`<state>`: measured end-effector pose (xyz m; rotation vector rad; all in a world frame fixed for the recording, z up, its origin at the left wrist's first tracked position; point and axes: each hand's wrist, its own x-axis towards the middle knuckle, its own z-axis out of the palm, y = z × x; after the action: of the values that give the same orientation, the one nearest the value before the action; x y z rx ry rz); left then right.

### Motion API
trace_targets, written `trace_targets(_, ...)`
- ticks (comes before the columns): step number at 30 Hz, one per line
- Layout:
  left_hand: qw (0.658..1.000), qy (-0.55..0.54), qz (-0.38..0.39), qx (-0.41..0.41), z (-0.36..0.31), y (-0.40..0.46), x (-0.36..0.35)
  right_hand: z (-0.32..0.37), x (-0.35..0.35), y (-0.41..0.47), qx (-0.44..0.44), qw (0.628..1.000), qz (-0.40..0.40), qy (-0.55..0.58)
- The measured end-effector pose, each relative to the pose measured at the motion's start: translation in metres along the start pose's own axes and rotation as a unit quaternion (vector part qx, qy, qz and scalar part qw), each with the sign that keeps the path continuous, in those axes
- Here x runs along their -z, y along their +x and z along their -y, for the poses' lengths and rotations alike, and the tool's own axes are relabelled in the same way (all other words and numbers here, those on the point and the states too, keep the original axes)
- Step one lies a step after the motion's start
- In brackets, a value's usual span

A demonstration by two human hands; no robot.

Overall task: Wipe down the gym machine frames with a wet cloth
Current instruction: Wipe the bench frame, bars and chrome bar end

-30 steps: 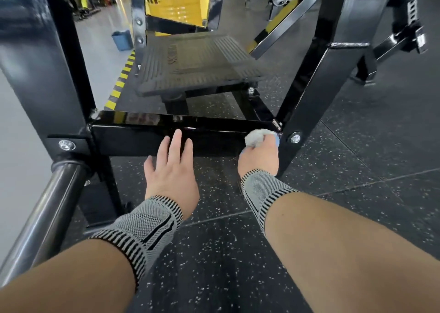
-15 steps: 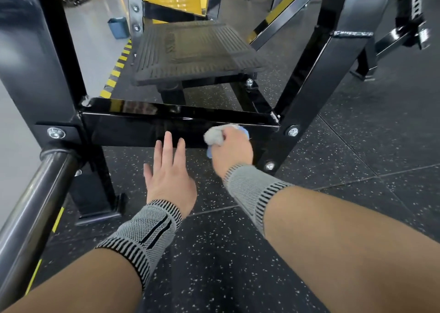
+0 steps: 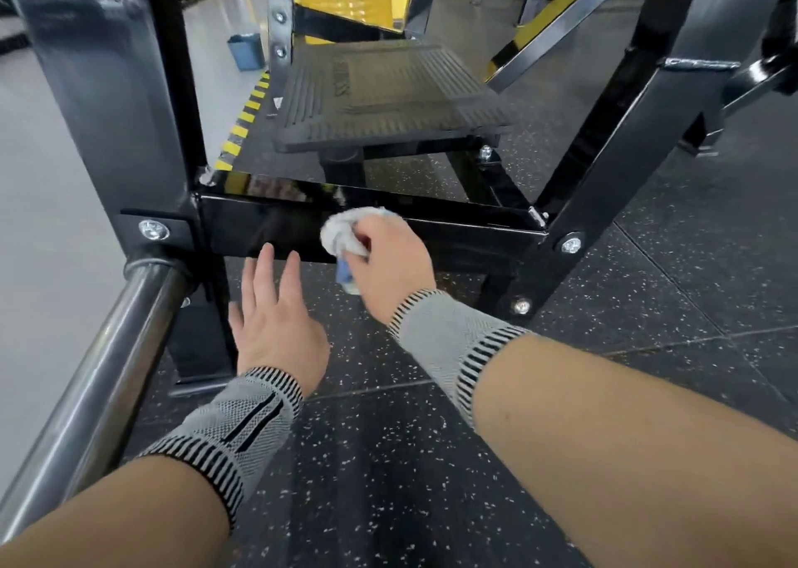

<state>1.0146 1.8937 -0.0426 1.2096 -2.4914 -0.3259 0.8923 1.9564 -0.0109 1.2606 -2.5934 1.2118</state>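
A glossy black crossbar (image 3: 466,232) of the gym machine frame runs low across the middle of the view, between a wide left upright (image 3: 108,92) and a slanted right strut (image 3: 613,152). My right hand (image 3: 386,260) grips a bunched white and blue cloth (image 3: 345,235) and presses it against the crossbar's front face, near its middle. My left hand (image 3: 276,312) hovers with straight fingers just below the crossbar's left part; its fingertips reach the bar's lower edge. Both wrists wear grey striped bands.
A ribbed black footplate (image 3: 388,96) sits behind the crossbar. A steel tube (image 3: 90,390) slants from the lower left up to the left upright. A blue bin (image 3: 246,55) stands on the grey floor at the back left. The floor is speckled black rubber (image 3: 432,459).
My right hand has slid the cloth leftward along the crossbar, from its right end to about the middle. My left hand has dropped slightly off the bar's face.
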Motion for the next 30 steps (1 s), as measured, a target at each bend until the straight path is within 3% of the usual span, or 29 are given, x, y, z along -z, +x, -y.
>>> trace_targets(5, 0.997, -0.072, -0.040, -0.001, 0.011, 0.005, 0.009, 0.010, -0.018, -0.002, 0.025, 0.998, -0.044, -0.042)
trace_targets(9, 0.986, -0.139, -0.082, 0.050, 0.025, 0.009, 0.014, 0.060, -0.039, 0.008, 0.164, 0.983, 0.008, -0.083)
trace_targets(12, 0.980, -0.157, -0.100, 0.069, 0.032, 0.007, 0.015, 0.078, -0.045, 0.012, 0.225, 0.958, 0.037, -0.176)
trace_targets(14, 0.979, -0.160, -0.087, 0.089, 0.032, 0.003, 0.016, 0.056, -0.044, 0.005, 0.198, 0.951, 0.080, -0.224)
trace_targets(16, 0.977, -0.167, -0.077, 0.104, 0.030, 0.000, 0.021, 0.020, -0.041, -0.005, 0.092, 0.962, 0.106, -0.235)
trace_targets(19, 0.974, -0.187, -0.078, 0.100, 0.029, 0.003, 0.027, 0.011, -0.039, -0.012, 0.009, 0.986, 0.035, -0.164)
trace_targets(22, 0.965, -0.222, -0.086, 0.113, 0.029, 0.010, 0.030, 0.064, -0.052, 0.006, 0.085, 0.995, -0.037, -0.028)
trace_targets(26, 0.968, -0.215, -0.105, 0.078, 0.035, 0.010, 0.024, 0.094, -0.064, 0.012, 0.169, 0.981, -0.013, -0.098)
trace_targets(30, 0.983, -0.163, -0.082, 0.032, 0.023, 0.005, 0.014, 0.036, -0.049, 0.000, 0.131, 0.984, -0.001, -0.123)
